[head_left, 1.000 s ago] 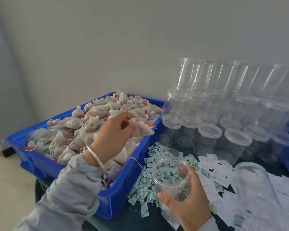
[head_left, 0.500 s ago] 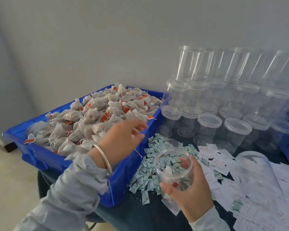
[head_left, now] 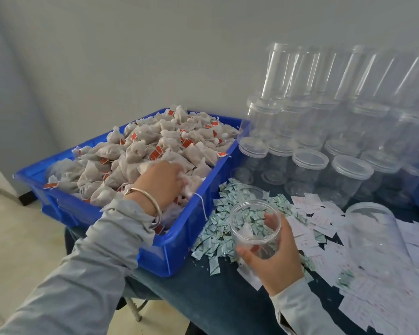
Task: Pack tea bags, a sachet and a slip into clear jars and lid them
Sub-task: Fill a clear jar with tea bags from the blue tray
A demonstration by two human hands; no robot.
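Loads of tea bags (head_left: 155, 151) heaped in the blue crate (head_left: 179, 247), left hand (head_left: 162, 182) digging in, grip unclear, right hand (head_left: 273, 257) wrapped round the open jar (head_left: 254, 228) over the table (head_left: 203, 298), and tangled strings could drag extras out.

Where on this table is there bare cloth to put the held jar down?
Bare dark cloth shows only near the front edge, between the blue crate and the white slips. Elsewhere sachets, slips and lidded jars crowd it.

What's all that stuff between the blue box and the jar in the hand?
In the head view, a heap of little green-and-white sachets lies on the table between the blue box and the jar.
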